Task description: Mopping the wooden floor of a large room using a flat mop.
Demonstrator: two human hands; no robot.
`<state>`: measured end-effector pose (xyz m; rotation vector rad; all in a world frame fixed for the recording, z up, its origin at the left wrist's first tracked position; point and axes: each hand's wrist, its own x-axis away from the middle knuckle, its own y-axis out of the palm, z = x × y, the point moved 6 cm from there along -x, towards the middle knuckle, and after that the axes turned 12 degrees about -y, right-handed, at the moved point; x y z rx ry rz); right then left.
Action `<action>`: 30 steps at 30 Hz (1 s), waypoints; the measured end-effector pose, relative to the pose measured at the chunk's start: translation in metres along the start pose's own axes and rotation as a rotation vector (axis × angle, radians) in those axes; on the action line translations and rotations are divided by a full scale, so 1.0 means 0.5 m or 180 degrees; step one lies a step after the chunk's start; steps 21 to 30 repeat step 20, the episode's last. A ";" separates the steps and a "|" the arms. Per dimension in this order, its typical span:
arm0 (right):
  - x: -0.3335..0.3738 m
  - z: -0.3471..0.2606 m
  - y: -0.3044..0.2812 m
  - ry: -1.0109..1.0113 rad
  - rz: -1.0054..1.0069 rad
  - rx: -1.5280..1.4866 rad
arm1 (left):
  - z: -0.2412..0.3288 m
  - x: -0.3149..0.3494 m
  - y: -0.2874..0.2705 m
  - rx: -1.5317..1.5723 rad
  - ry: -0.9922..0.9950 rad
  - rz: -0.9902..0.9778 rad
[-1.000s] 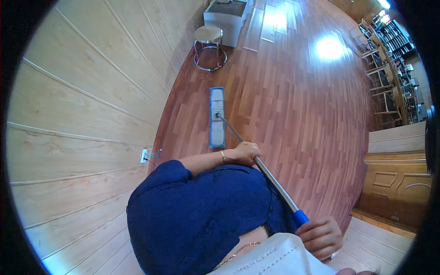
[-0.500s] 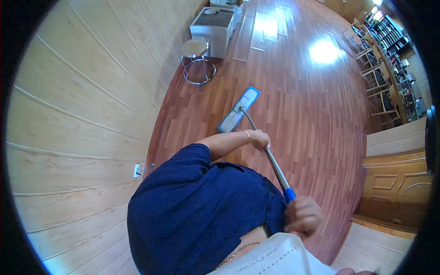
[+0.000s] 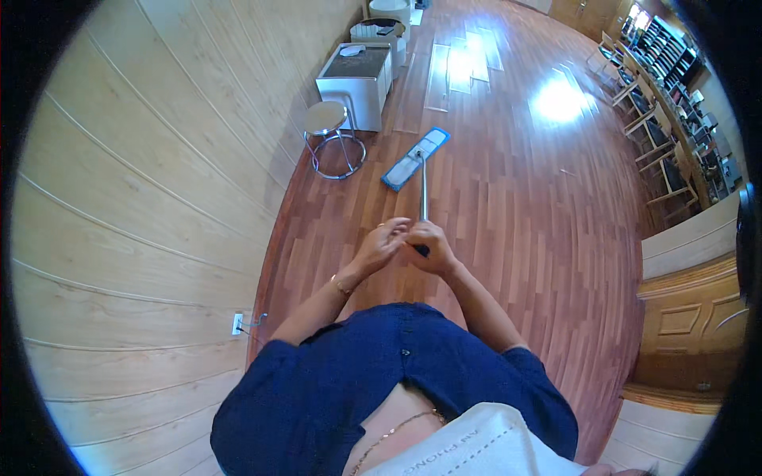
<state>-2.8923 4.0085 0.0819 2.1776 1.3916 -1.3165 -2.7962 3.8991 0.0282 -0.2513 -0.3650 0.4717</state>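
A flat mop [image 3: 416, 159] with a blue-edged rectangular head rests on the wooden floor ahead of me, its head slanted. Its metal pole [image 3: 425, 190] rises toward me. My right hand [image 3: 429, 244] is wrapped round the upper end of the pole, and a dark tip shows below the fingers. Just to the left, my left hand [image 3: 384, 246] is held close to the right one. Its fingers are loosely bent and apart, with nothing seen in them; whether the fingertips touch the right hand I cannot tell.
A round stool [image 3: 326, 119] with chrome legs stands by the pale panelled wall [image 3: 159, 198] on the left. Behind it are a white cabinet [image 3: 361, 87] and a bin-like container [image 3: 377, 32]. Chairs [image 3: 671, 170] line a long table at right, near a wooden door [image 3: 683, 321].
My left hand has left the lower pole and come back near the right. My right hand has moved left and forward with the pole's end. The mop head has shifted slightly farther away.
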 end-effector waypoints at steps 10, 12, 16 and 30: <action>-0.043 0.968 -2.892 -0.0262 -0.0260 -0.0380 | 1.603 -1.757 1.938 0.0041 0.1213 0.1869; -0.291 1.110 -3.380 -0.0517 0.0030 -0.0496 | 2.028 -2.130 2.075 -0.0685 0.1807 0.1990; -0.765 1.456 -3.778 -0.1605 0.0551 -0.1058 | 2.561 -2.679 1.982 -0.2173 0.2422 0.2176; -0.830 1.772 -4.509 -0.0608 -0.0450 -0.0612 | 3.169 -3.088 2.419 -0.2087 0.2037 0.2171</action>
